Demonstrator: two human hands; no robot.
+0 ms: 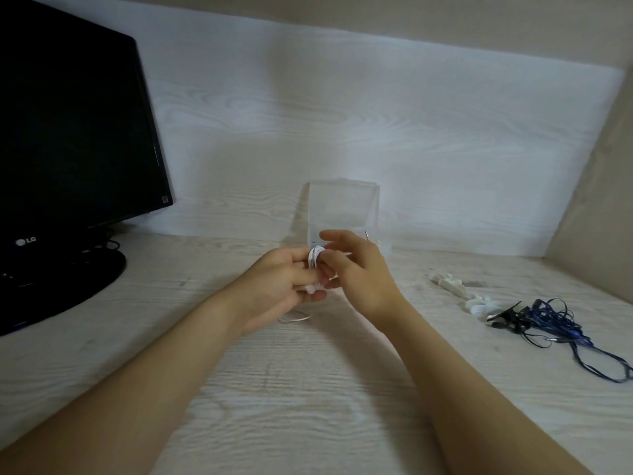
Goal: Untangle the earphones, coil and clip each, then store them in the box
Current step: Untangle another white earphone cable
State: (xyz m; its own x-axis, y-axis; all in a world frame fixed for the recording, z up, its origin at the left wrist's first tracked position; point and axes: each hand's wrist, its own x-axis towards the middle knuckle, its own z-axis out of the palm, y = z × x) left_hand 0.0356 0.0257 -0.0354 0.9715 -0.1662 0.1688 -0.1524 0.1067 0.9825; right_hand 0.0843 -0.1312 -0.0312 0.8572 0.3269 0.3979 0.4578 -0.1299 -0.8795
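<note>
Fingers point(301, 260) of the left hand point(277, 286) curl round the white earphones point(315, 258), whose cord sits as a tight bundle of turns across them, the loops standing roughly upright. Just right of the bundle and touching it, the right hand point(361, 275) has its forefinger lifted and the others bent toward the cord; whether they pinch a strand I cannot tell. A loose tail point(295, 317) hangs below the left palm onto the desk point(308, 389), so more cord seems left to wind. White clips point(448, 282) lie well off to the right, nearer the right hand. Beyond the fingertips stands the clear box point(342, 204); the blue earphones point(555, 323) lie tangled farther right.
</note>
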